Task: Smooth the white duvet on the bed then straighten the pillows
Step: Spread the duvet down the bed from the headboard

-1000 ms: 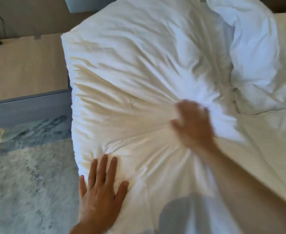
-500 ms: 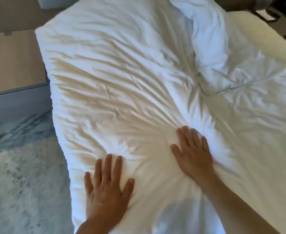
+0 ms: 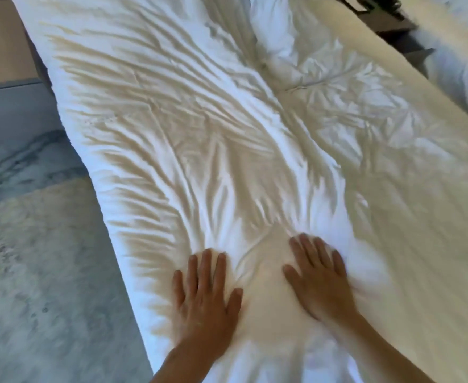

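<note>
Having slid nearer since a second ago, right hand (image 3: pixel 319 280) now lying flat, fingers straight and slightly apart, pressing palm-down on the white duvet (image 3: pixel 188 139). Left hand (image 3: pixel 206 293) also pressing flat, fingers spread, thumb angled out to the right, holding almost the same spot near the near left edge as before. View having swung rightward too, showing more of the bed.

Lying side by side, both hands, a bare strip of duvet between them, neither gripping any fabric. Spreading away from the fingertips toward the far end, long creases fanning across the cover. Running out to the right of the right hand, a flatter, cream-lit stretch of duvet. Bunching up at the far middle, a crumpled white mound (image 3: pixel 279 31), pillow or folded cover, hard telling which.

Showing on the left, patterned grey-blue rug (image 3: pixel 36 244) and a wooden surface (image 3: pixel 0 48) at far left. Nothing readable anywhere: no labels, no writing, no brand marks.
</note>
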